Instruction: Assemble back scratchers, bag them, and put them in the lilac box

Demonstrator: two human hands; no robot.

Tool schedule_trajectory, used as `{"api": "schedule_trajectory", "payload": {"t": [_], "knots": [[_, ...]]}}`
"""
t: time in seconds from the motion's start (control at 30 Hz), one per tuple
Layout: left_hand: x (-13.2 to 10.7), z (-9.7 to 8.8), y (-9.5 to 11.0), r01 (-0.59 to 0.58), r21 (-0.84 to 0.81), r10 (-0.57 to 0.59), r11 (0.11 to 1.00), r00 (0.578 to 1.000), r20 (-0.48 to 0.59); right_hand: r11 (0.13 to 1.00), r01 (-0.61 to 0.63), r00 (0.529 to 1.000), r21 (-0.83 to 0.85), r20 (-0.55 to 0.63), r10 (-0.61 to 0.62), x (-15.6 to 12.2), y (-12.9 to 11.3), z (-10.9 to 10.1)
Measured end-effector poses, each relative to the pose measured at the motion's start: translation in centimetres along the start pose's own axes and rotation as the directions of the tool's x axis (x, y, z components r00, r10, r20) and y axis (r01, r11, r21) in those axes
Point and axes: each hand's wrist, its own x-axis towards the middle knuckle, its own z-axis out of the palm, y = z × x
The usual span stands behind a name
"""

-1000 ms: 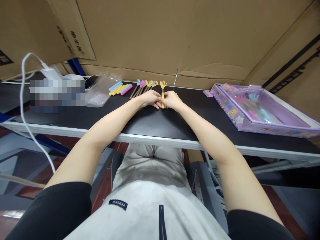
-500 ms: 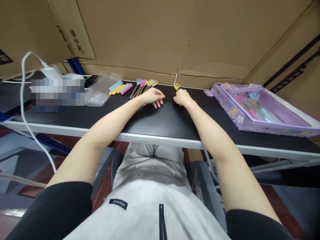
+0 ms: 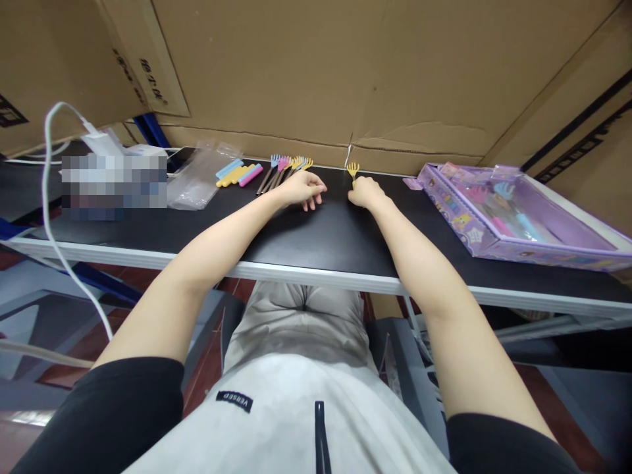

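Observation:
My right hand (image 3: 365, 193) is closed around a small yellow hand-shaped scratcher (image 3: 352, 170) on the black table (image 3: 316, 237); only its yellow head shows past my fingers. My left hand (image 3: 302, 189) rests flat on the table with fingers spread and holds nothing. Just beyond my left hand lies a row of several thin sticks with blue, pink and yellow hand-shaped heads (image 3: 285, 169). A bunch of coloured handle sleeves (image 3: 239, 174) lies to their left.
A purple toy box (image 3: 513, 214) lies at the right of the table. A clear plastic bag (image 3: 197, 178) and a white charger with cable (image 3: 96, 141) sit at the left. Cardboard boxes (image 3: 320, 72) wall off the back.
My hands came apart: the right hand carried the yellow scratcher to the right, and the left hand let go and settled flat on the table.

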Motion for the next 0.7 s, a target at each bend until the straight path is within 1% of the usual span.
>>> {"api": "schedule_trajectory", "payload": {"t": [0.03, 0.07, 0.13, 0.27, 0.37, 0.47, 0.53, 0.6, 0.67, 0.7], "knots": [[0.0, -0.1, 0.0, -0.004, 0.007, 0.004, 1.0, 1.0, -0.001, 0.989, -0.017, 0.999, -0.145, 0.042, 0.023, -0.5, -0.6, -0.4], [0.0, -0.2, 0.1, -0.009, 0.018, 0.009, 1.0, 1.0, -0.004, 0.97, -0.02, 0.997, -0.24, 0.068, 0.037, -1.0, -1.1, -0.8], [0.1, -0.7, 0.1, -0.021, 0.047, 0.022, 0.999, 0.999, -0.024, 0.947, -0.012, 0.995, -0.32, 0.092, 0.044, -1.8, -1.9, -1.3], [0.3, -2.2, -0.1, -0.038, 0.141, 0.055, 0.989, 0.991, -0.122, 0.933, 0.003, 0.995, -0.36, 0.099, 0.035, -2.3, -2.1, -1.6], [0.5, -3.5, -0.7, -0.016, 0.208, 0.058, 0.978, 0.978, -0.199, 0.925, 0.013, 0.994, -0.38, 0.106, 0.03, -2.4, -2.1, -1.6], [0.7, -4.6, -1.7, 0.0, 0.316, 0.07, 0.949, 0.975, -0.212, 0.915, 0.017, 0.993, -0.404, 0.113, 0.031, -2.5, -2.1, -1.7], [0.9, -5.2, -2.5, -0.015, 0.428, 0.113, 0.904, 0.972, -0.204, 0.904, 0.022, 0.993, -0.426, 0.116, 0.03, -2.7, -2.3, -1.8], [1.1, -5.6, -3.0, -0.048, 0.541, 0.183, 0.84, 0.963, -0.199, 0.89, 0.035, 0.993, -0.455, 0.118, 0.022, -3.0, -2.4, -1.9], [1.3, -5.9, -3.0, -0.064, 0.626, 0.245, 0.777, 0.947, -0.207, 0.877, 0.049, 0.993, -0.479, 0.114, 0.007, -3.3, -2.6, -1.9], [1.2, -6.1, -2.7, -0.051, 0.656, 0.259, 0.753, 0.94, -0.224, 0.871, 0.058, 0.994, -0.487, 0.111, -0.004, -3.5, -2.7, -1.9]]}}
